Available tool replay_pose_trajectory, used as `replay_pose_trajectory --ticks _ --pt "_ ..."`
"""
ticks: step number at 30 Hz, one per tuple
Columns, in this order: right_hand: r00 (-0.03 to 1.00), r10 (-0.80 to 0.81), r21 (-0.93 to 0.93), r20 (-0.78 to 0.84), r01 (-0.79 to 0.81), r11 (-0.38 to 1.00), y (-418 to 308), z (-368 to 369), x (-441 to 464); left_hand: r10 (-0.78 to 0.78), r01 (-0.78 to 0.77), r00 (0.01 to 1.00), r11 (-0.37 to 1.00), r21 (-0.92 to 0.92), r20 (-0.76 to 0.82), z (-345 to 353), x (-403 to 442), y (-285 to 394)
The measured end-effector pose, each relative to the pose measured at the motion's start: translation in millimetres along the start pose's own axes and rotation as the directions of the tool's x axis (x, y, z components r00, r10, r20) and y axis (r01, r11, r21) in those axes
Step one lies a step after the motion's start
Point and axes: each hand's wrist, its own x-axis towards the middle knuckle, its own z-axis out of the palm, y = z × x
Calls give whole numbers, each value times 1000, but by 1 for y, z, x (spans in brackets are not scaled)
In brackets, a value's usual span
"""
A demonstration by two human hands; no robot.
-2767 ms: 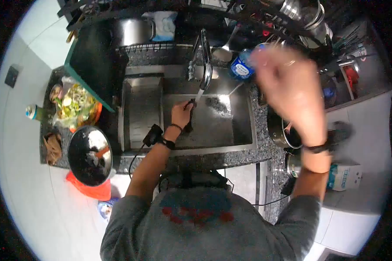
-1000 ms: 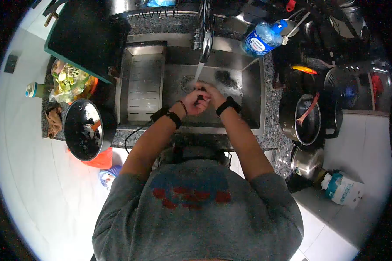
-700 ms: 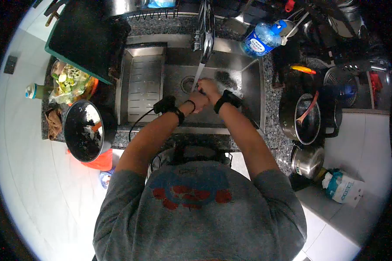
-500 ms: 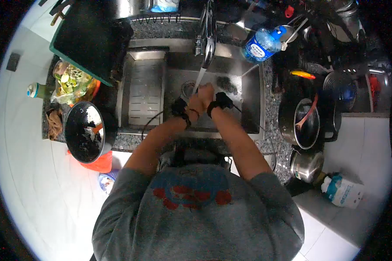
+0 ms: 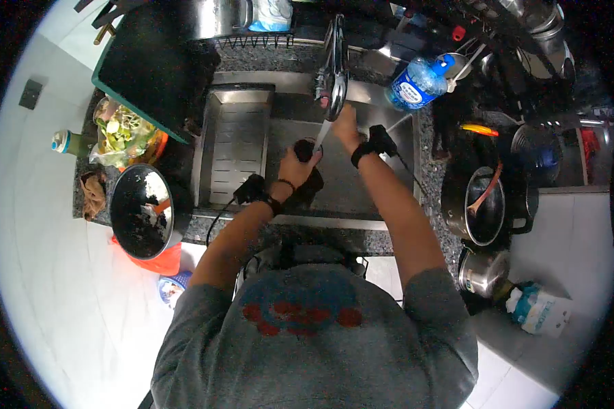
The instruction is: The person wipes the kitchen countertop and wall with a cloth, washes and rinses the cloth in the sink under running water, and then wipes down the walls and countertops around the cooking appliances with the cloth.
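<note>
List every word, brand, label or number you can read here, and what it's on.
None can be read for certain.
Clear bottle: white characters on a blue label, too small to read.
White-and-teal packet: lettering too blurred to read.
Shirt: red and blue print, no legible words.

Left hand (image 5: 295, 168) in sink (image 5: 353, 187); right hand (image 5: 346, 124) at faucet (image 5: 337, 75).

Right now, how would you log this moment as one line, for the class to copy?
left hand: in sink | right hand: near tap | water: running | grips: unclear
</note>
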Motion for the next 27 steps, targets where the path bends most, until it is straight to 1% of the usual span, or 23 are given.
replay_pose_trajectory --ticks 2,3,5,6,7,8,10,11,12,13,14,15,16,17,18,19,20,21,22,23,24,25,27 --pt "995 -94 -12 22 94 995 33 25 13 71 -91 995 951 -297 -77 24 10 -26" --pt "996 -77 -32 42 78 996 51 44 17 68 -87 995 951 -297 -75 23 9 -20" --pt "987 -133 -26 94 136 990 31 35 14 -159 211 976 852 -479 148 15 -1 -2" --pt "980 -162 -22 120 165 986 19 30 12 -165 219 974 852 -476 153 11 -2 2" --pt "985 30 -10 170 -29 1000 11 26 8 -46 77 994 939 -336 99 6 -2 5" --pt "971 119 -5 207 -120 993 4 16 4 88 -76 994 980 -185 58 1 -1 8" --pt "949 203 -7 242 -207 978 -12 -3 -9 153 -141 987 968 -208 41 -14 1 14" --pt "857 210 96 471 -286 953 -14 -9 -16 213 -200 976 954 -223 37 -20 0 16" --pt "796 194 145 573 -331 932 -14 -12 -24 217 -203 975 954 -219 41 -24 3 17" --pt "724 175 181 667 -385 905 -15 -14 -31 337 -324 941 917 -233 16 -29 10 20" --pt "683 116 88 721 -257 962 -17 -14 -39 451 -440 892 864 -244 -10 -33 17 22" --pt "628 71 3 775 -115 993 -18 -14 -47 452 -440 892 865 -242 -4 -41 21 26" --pt "631 72 4 772 -118 993 -30 -18 -47 444 -437 896 890 -131 30 -49 28 30" --pt "677 132 23 724 -214 976 -42 -21 -44 431 -431 900 902 -19 60 -54 31 34" --pt "696 162 36 699 -261 965 -44 -19 -44 432 -432 900 902 -17 61 -51 31 34" --pt "714 193 53 673 -307 950 -47 -18 -43 250 -233 964 957 175 -84 -47 32 34" --pt "872 87 6 483 -102 995 -42 -13 -46 83 6 962 946 325 -260 -45 32 33" --pt "959 -61 -87 278 89 992 -46 -11 -47 -178 178 973 984 -13 -148 -47 33 37" --pt "958 -60 -86 281 87 993 -50 -9 -49 -181 181 972 983 -13 -148 -48 31 40" --pt "930 -17 -199 366 95 975 -54 -5 -52 -209 386 911 734 -559 355 -47 28 43" --pt "896 36 -308 443 114 944 -61 -3 -56 101 676 708 190 -712 699 -49 23 51" --pt "895 36 -309 445 116 944 -59 3 -64 102 676 708 187 -712 699 -46 26 49" --pt "886 0 -203 463 106 973 -61 9 -81 94 789 573 205 -579 814 -39 33 44"
